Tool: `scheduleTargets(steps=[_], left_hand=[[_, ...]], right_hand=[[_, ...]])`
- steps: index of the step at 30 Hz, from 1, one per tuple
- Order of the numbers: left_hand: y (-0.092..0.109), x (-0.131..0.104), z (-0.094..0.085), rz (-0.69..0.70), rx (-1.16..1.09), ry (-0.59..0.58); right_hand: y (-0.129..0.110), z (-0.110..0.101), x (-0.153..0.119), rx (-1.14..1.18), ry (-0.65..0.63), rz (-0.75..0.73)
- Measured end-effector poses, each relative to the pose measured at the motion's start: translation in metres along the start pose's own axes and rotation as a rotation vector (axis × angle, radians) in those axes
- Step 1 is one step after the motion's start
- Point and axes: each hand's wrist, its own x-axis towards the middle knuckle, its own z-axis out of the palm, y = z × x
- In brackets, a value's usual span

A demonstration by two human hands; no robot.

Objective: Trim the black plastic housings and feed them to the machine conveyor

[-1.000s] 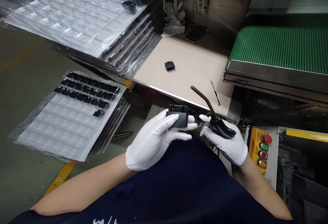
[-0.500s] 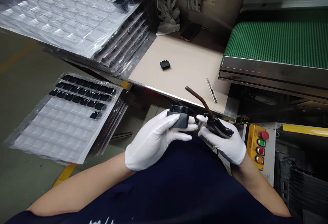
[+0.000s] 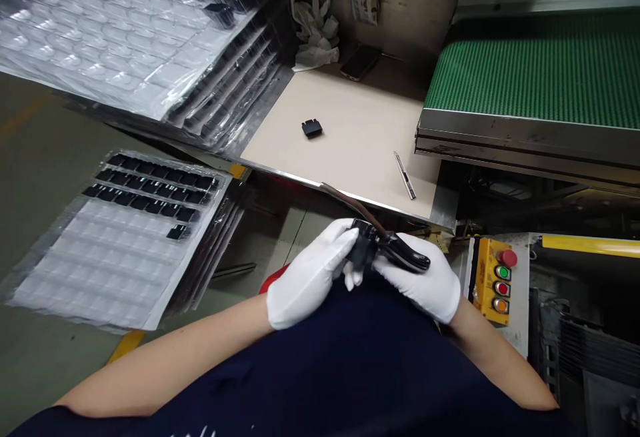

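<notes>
Both of my hands wear white gloves and are close together in front of my dark blue shirt. My left hand (image 3: 310,278) grips a small black plastic part (image 3: 362,249), blurred by motion, its slotted side up. In my right hand (image 3: 427,284) is an air blow gun (image 3: 406,254) with a black handle and a thin, bent brown tube. The tube crosses just above the black part and points up and left; whether they touch I cannot tell. A similar black part (image 3: 312,128) lies on the beige tabletop (image 3: 350,144) beyond my hands.
A utility knife (image 3: 405,175), phone (image 3: 361,62) and spare gloves (image 3: 316,34) lie on the table. Stacked clear trays (image 3: 130,44) stand left; a lower tray (image 3: 100,250) holds rows of black parts. On the right are a green conveyor (image 3: 530,70) and a yellow button box (image 3: 493,284).
My hands have come together, bringing the black part under the blow gun's tube. The blow gun has shifted left and down. The whole view has shifted slightly.
</notes>
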Motion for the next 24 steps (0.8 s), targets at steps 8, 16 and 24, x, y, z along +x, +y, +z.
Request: scheduleTargets(steps=[8,16,24], left_hand=[[0.002,0.005,0.0,-0.017,0.257,0.061],[0.0,0.005,-0.009,-0.116,-0.154,-0.029],[-0.006,-0.01,-0.031,-0.122,-0.798,-0.211]], right_hand=[[0.007,0.008,-0.001,-0.127,0.074,-0.049],[0.004,0.002,-0.003,-0.073,-0.036,-0.04],[0.026,-0.026,-0.017,0.122,0.255,0.094]])
